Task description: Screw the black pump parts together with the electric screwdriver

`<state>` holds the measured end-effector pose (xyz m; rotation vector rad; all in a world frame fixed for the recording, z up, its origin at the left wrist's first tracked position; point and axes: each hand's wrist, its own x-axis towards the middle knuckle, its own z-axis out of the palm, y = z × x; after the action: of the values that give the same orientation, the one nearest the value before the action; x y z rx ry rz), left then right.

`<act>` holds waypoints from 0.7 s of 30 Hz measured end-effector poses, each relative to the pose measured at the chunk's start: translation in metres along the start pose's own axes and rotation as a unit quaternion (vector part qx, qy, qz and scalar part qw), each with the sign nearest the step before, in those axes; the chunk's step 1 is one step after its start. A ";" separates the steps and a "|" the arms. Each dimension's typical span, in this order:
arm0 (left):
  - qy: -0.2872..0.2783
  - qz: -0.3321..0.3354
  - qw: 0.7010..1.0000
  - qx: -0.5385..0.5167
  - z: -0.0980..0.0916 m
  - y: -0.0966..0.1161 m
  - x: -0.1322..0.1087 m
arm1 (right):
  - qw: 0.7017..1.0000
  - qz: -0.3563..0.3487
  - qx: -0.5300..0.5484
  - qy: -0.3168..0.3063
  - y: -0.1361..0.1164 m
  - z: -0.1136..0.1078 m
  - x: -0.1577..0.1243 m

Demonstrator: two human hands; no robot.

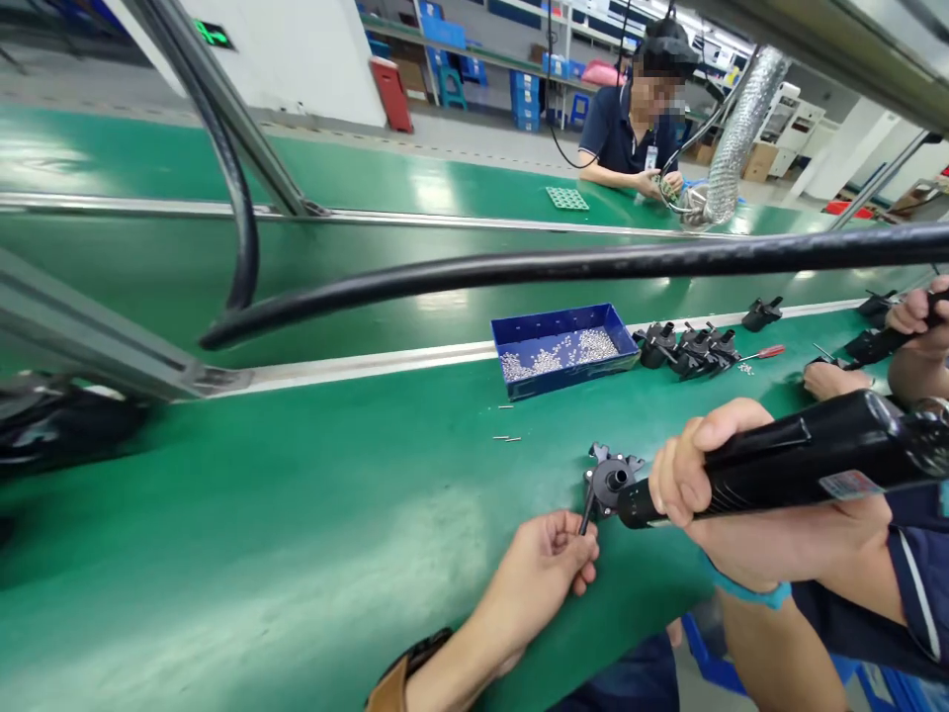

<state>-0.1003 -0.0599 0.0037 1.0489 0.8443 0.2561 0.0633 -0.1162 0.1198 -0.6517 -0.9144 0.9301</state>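
My right hand [693, 475] is wrapped round a black electric screwdriver [786, 460] held nearly level, its nose pointing left at a small black plastic part [609, 477] on the green table [297, 514]. My left hand [545, 569] lies below the part, fingers pinched at the driver's thin bit [587, 514]; whether a screw is in the pinch is hidden. A blue tray [563, 348] of small silver screws stands behind the part.
Several black parts [686, 348] and a red-handled tool [763, 352] lie right of the tray. Another person's hands [915, 316] work at the far right. A second person [630, 129] works across the belt. A black hose [563, 265] hangs across the view. Loose screws [508, 437] lie on the table.
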 end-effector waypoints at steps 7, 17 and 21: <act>0.002 -0.022 0.998 -0.065 0.010 0.003 0.007 | 0.999 -0.020 -0.035 -0.008 0.005 -0.004 0.003; 0.011 0.000 0.988 -0.155 0.015 -0.002 0.006 | 0.998 0.013 -0.062 0.000 0.002 0.001 0.006; 0.009 -0.003 0.983 -0.181 0.017 -0.002 0.004 | 0.997 0.026 -0.074 -0.013 0.001 -0.004 0.007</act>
<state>-0.0862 -0.0697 0.0035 0.7051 0.7822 0.3987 0.0683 -0.1097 0.1196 -0.7943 -1.0004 0.9252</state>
